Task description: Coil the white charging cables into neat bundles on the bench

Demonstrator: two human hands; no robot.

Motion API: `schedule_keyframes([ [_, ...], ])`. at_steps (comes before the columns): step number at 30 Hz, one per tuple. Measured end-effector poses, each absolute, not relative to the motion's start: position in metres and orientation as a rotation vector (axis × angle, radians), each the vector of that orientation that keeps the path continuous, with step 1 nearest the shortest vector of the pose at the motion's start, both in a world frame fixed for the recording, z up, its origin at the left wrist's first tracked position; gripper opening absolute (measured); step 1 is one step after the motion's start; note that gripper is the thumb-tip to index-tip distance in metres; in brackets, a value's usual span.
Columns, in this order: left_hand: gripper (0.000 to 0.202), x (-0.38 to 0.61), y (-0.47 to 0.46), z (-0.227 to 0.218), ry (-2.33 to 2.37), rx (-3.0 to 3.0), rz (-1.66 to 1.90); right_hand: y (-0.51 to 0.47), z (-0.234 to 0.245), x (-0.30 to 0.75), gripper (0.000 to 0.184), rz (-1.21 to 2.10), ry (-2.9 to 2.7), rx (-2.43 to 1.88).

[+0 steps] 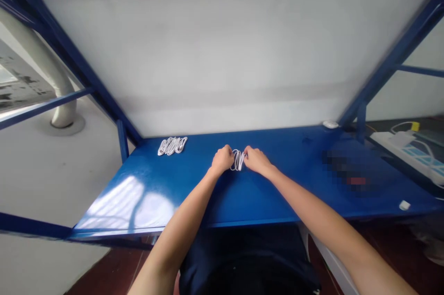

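Both my hands meet at the middle of a blue table [166, 193]. My left hand [222, 159] and my right hand [255, 159] are closed, each pinching one side of a small coil of white cable [238, 160] held just above the tabletop. A second bundle of coiled white cable [172, 145] lies flat at the far left of the table, well apart from my hands.
A white board [222, 54] leans behind the table inside a blue metal frame [391, 61]. A small white object [330, 124] sits at the far right corner, another [404, 205] near the right front edge. A white power strip [412, 154] lies further right.
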State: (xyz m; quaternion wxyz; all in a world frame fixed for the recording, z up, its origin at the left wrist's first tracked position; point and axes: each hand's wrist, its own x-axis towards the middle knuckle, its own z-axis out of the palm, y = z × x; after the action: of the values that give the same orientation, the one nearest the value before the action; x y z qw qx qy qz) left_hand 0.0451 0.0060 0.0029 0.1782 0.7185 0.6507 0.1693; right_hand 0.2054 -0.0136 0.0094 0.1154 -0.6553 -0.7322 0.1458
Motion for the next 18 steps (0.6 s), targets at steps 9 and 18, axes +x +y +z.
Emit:
schedule_keyframes([
  [9,0.028,0.043,-0.008,0.0,1.482,2.145,0.606,-0.011,-0.002,0.206,0.011,0.419,-2.068,-1.827],
  [18,0.044,0.044,-0.019,-0.007,1.406,2.281,0.681,-0.01,0.0,0.217,0.008,0.647,-1.902,-1.662],
])
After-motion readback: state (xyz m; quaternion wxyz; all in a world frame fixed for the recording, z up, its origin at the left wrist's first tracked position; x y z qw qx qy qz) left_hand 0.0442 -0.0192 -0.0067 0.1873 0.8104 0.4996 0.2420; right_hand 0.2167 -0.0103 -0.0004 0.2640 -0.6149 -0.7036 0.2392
